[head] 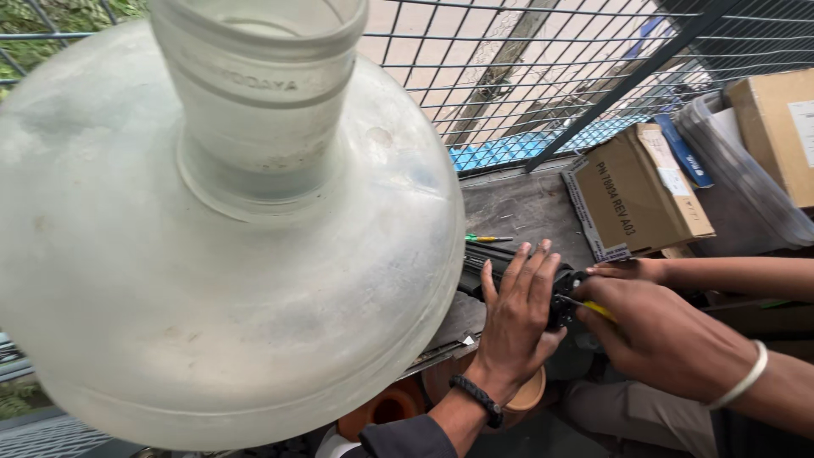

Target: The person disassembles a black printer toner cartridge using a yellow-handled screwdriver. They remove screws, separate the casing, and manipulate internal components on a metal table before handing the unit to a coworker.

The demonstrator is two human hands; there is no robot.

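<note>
A black cartridge [509, 271] on the worktop [517, 208] is pressed flat by the spread left hand [517, 318] while a yellow-handled screwdriver [593, 308] (tip at its end) is gripped by the right hand [657, 335]; steady downward pressure seems needed next.

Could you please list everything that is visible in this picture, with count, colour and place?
water jug: one, clear and cloudy, very close to the camera, fills the left half
wire mesh fence: one, dark grey, across the top
work surface: one, dark grey, centre, under the black part
cardboard boxes: two, brown, upper right
plastic sheet: one, clear, between the boxes
green and yellow tool: one, lying on the surface behind the hands
black part: one, long, under the left hand
yellow-handled tool: one, in the right hand, tip at the black part
third hand: one, from the right, behind the right hand
left hand: one, black wristband, pressing the black part
right hand: one, white bangle, gripping the tool
</note>
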